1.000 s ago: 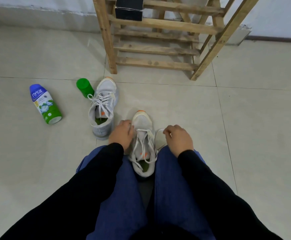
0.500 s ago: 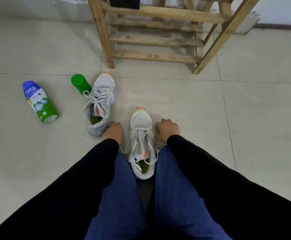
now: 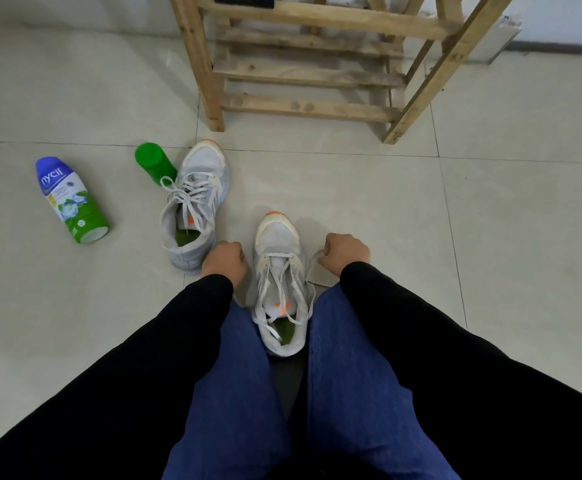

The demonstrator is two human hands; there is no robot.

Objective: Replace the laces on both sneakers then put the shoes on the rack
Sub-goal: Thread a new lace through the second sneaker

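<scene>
Pale floor tiles (image 3: 490, 237) hold the near sneaker (image 3: 277, 244) between your knees, left hand (image 3: 225, 259) and right hand (image 3: 346, 252) curled either side, pinching lace or nothing I cannot tell; draw its loose laces (image 3: 284, 282) out evenly.

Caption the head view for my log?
Left hand and right hand flank a loose-laced grey sneaker between the knees; second sneaker, green cup, bottle at left; wooden rack ahead.
</scene>
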